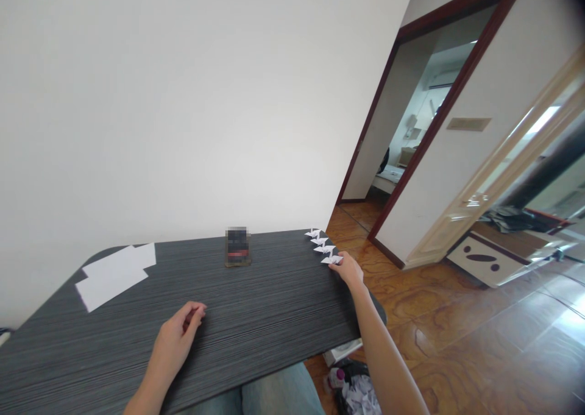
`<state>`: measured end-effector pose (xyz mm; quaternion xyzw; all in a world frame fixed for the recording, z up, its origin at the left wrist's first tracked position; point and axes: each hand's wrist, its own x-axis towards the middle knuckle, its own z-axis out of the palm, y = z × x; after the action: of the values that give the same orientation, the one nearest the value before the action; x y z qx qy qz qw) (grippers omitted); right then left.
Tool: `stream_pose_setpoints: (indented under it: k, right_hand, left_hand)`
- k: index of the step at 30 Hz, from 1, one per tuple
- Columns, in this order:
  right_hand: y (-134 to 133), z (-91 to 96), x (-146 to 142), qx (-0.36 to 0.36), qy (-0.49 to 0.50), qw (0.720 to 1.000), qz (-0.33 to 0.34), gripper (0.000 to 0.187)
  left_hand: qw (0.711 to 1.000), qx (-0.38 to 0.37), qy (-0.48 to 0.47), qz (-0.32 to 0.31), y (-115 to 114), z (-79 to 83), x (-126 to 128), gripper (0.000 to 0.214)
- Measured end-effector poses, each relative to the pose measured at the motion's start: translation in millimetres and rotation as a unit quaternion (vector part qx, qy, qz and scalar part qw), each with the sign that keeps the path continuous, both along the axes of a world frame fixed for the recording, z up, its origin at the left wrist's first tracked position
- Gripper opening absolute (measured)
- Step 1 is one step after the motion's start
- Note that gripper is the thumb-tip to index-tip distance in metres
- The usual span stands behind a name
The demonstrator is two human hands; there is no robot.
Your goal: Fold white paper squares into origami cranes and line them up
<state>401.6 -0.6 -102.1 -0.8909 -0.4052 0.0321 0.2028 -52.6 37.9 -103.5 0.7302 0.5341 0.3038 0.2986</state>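
Note:
My right hand is at the table's right edge, its fingertips against the nearest of several small white origami paper cranes. These stand in a row along that edge, and I cannot tell if the hand grips the nearest one. My left hand rests on the dark grey wood-grain table with curled fingers, holding nothing. Two or more overlapping white paper sheets lie at the far left. A small dark object, pixelated and unclear, stands at the back edge.
A white wall rises behind the table. To the right of the table is a brown glossy floor. Below the table's edge are my jeans-clad legs and a dark bag holding crumpled white paper. A doorway and glass door stand at the right.

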Motion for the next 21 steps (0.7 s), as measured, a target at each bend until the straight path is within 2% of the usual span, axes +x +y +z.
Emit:
stream_pose_setpoints:
  k: [11, 17, 19, 21]
  right_hand:
    - [-3, 3.8, -4, 0.004, 0.004, 1.000, -0.001, 0.047]
    - [-18, 12.7, -8, 0.009, 0.009, 1.000, -0.008, 0.047]
    - [-26, 17.3, -14, 0.023, 0.004, 1.000, -0.016, 0.046]
    - [-34, 20.0, -27, 0.075, -0.008, 0.997, -0.006, 0.041]
  left_hand:
    - [1.000, 0.006, -0.001, 0.002, -1, 0.9, 0, 0.033]
    - [1.000, 0.004, 0.001, -0.001, 0, 1.2, 0, 0.031]
    - [1.000, 0.002, 0.003, -0.001, -1, 2.2, 1, 0.031]
    - [1.000, 0.011, 0.007, 0.000, -1, 3.3, 1, 0.032]
